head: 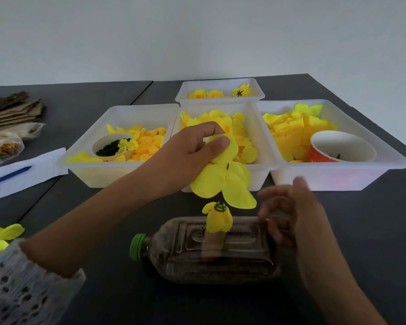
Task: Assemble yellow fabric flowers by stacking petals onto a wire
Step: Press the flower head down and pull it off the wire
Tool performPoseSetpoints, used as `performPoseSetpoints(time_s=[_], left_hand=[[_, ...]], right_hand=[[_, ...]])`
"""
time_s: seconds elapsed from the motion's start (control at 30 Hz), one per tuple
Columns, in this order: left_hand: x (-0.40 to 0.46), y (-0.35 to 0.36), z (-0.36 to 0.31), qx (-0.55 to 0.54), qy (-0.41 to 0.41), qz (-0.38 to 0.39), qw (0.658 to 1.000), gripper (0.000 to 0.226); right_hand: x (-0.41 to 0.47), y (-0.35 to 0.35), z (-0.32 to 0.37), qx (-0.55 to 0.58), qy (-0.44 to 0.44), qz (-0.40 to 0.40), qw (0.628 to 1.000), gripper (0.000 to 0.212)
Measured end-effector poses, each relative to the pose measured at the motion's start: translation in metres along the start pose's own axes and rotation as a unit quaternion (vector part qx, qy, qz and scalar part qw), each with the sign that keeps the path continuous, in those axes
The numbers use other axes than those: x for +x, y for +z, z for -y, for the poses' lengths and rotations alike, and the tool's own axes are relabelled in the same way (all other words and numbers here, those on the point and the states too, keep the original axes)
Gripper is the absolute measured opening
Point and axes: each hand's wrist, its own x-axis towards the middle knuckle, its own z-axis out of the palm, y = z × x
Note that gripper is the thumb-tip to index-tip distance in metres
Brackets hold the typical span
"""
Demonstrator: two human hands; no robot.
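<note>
Left hand (192, 151) raised, fingers pinched closed; right hand (288, 212) lower, blurred, fingers loosely curled apart.

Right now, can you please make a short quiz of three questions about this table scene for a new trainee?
1. True or false: the left hand holds a large yellow fabric petal layer.
2. Which lies on its side near the person?
A. clear plastic bottle with green cap
B. red paper cup
C. blue pen
3. Fill in: the small white bowl of dark green pieces sits in the ____ front white plastic tray.

Key: 1 true; 2 A; 3 left. The right hand is blurred; it appears empty.
</note>
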Motion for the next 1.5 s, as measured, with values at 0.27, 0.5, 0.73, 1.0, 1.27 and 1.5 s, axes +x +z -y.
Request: performPoseSetpoints(time_s=[0.27, 0.5, 0.73, 1.0, 1.27, 1.5], left_hand=[[-0.010, 0.004, 0.013, 0.063, 0.008, -0.002, 0.998, 0.016], [-0.031, 0.021, 0.035, 0.147, -0.021, 0.010, 0.989, 0.014], [-0.037, 0.027, 0.054, 0.101, -0.012, -0.014, 0.995, 0.026], [-0.028, 0.009, 0.066, 0.018, -0.086, -0.082, 0.993, 0.033], [-0.021, -0.013, 0.051, -0.003, -0.047, -0.078, 0.996, 0.016], [-0.028, -0.024, 0.031, -0.039, -0.048, -0.099, 0.993, 0.021]], right_hand=[[0.004, 0.020, 0.044, -0.091, -0.056, 0.139, 0.984, 0.051], [0.000, 0.017, 0.020, -0.216, -0.059, 0.131, 0.966, 0.031], [0.010, 0.010, 0.027, -0.326, -0.092, 0.118, 0.934, 0.043], [0.163, 0.010, 0.042, -0.713, -0.189, 0.000, 0.675, 0.034], [0.181, 0.034, 0.075, -0.746, -0.104, 0.103, 0.649, 0.019], [0.117, 0.012, 0.186, -0.517, -0.163, 0.158, 0.825, 0.029]])
